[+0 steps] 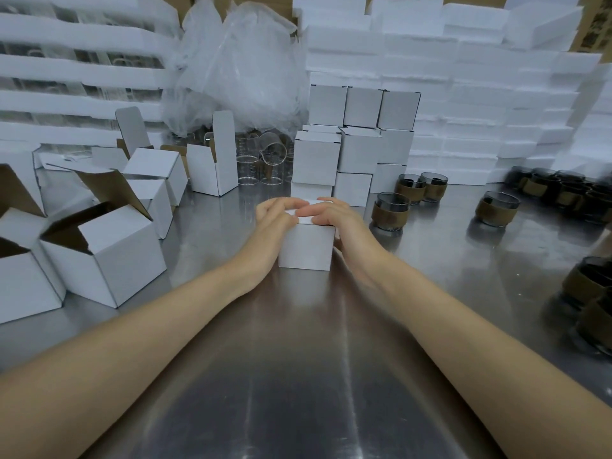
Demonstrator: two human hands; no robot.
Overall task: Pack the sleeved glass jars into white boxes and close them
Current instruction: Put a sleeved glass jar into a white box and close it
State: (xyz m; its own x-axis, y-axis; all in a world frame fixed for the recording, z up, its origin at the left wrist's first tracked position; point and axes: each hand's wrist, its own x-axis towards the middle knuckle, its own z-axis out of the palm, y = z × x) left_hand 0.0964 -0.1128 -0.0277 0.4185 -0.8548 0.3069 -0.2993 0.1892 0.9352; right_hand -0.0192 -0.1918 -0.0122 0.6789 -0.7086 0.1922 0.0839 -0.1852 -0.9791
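hands: left hand (277,214) fingers curl over box (306,250) lid, right hand (328,214) presses flat
done: closed boxes (359,149) stacked behind
waiting: sleeved jars (496,209) right edge, open boxes (102,256) left edge

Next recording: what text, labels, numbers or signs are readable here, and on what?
No text is readable.
Brown cardboard, top right: dark print, too blurred to read.
Clear glasses: faint marks, too small to read.
White box being closed and stacked boxes: visible faces blank.
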